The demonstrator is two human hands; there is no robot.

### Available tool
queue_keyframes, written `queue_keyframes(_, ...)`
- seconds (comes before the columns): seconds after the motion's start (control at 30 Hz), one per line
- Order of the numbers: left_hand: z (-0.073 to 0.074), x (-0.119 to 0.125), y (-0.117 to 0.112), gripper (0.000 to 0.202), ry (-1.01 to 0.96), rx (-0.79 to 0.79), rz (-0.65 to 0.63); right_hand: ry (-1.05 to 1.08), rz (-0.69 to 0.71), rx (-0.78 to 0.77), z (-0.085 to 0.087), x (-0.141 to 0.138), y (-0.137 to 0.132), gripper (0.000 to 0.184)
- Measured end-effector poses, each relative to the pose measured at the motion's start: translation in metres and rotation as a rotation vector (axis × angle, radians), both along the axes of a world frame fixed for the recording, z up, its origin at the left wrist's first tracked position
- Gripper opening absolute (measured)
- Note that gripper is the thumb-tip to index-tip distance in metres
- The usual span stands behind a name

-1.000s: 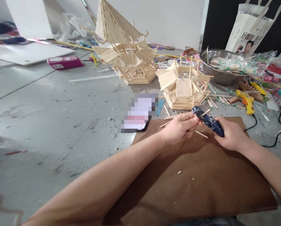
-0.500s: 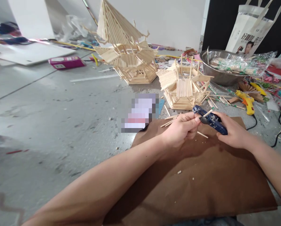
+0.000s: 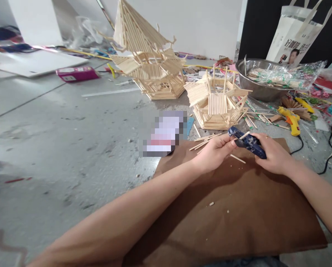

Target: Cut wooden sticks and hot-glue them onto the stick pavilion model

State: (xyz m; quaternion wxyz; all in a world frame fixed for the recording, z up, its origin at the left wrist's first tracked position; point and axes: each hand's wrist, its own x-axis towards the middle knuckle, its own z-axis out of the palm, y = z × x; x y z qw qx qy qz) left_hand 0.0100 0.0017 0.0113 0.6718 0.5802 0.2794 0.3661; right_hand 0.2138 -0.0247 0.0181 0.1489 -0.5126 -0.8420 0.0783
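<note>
My right hand (image 3: 274,152) is wrapped round a worn blue hand cutter (image 3: 252,145), whose dark jaw points left. My left hand (image 3: 214,150) is closed, its thumb and fingers pinching a thin wooden stick (image 3: 245,135) at the jaw. The stick's free end sticks out up and to the right across the cutter. Just below, another wooden stick (image 3: 238,159) lies on the brown sheet (image 3: 238,222), partly behind my left hand. More loose sticks (image 3: 203,141) lie beyond my left wrist, at the sheet's far edge. Small cut bits (image 3: 212,204) are scattered on the sheet.
Beyond my hands stands a low stick-built model (image 3: 217,104), with a taller roofed stick tower (image 3: 150,63) behind it. A phone (image 3: 164,133) lies left. On the right are a yellow glue gun (image 3: 292,120) with its cord and a metal bowl (image 3: 266,91) of bagged sticks.
Both hands stay almost in place at the cutter. My left hand has turned slightly, and its fingers lie closer to the jaw. The view has shifted a little.
</note>
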Motion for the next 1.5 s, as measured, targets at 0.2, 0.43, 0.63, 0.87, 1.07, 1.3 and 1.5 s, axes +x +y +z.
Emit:
queue_keyframes(0.2,-0.009,0.002,0.004,0.026,0.213,0.28,0.161,-0.078,-0.224,-0.114,0.003,-0.013,-0.009,0.044)
queue_keyframes(0.43,-0.001,0.006,0.005,0.025,0.788,0.596,0.245,-0.029,-0.269,-0.483,0.028,-0.019,-0.013,0.005)
queue_keyframes(0.63,-0.006,0.015,0.005,0.033,1.25,0.758,0.081,0.085,-0.363,-0.893,0.015,-0.009,-0.006,0.007)
queue_keyframes(0.87,-0.009,0.018,0.004,0.031,1.314,0.784,0.038,0.095,-0.375,-0.989,0.014,-0.012,0.002,0.013)
queue_keyframes(1.07,-0.009,0.018,0.005,0.03,1.35,0.804,0.016,0.099,-0.447,-0.991,0.006,-0.014,0.002,0.019)
queue_keyframes(1.3,-0.009,0.013,0.007,0.032,1.284,0.759,0.061,0.305,-0.46,-1.205,0.015,-0.015,-0.001,0.017)
queue_keyframes(1.5,-0.005,-0.002,0.016,0.029,0.855,0.585,0.206,0.148,-0.339,-0.934,0.027,0.009,0.0,0.014)
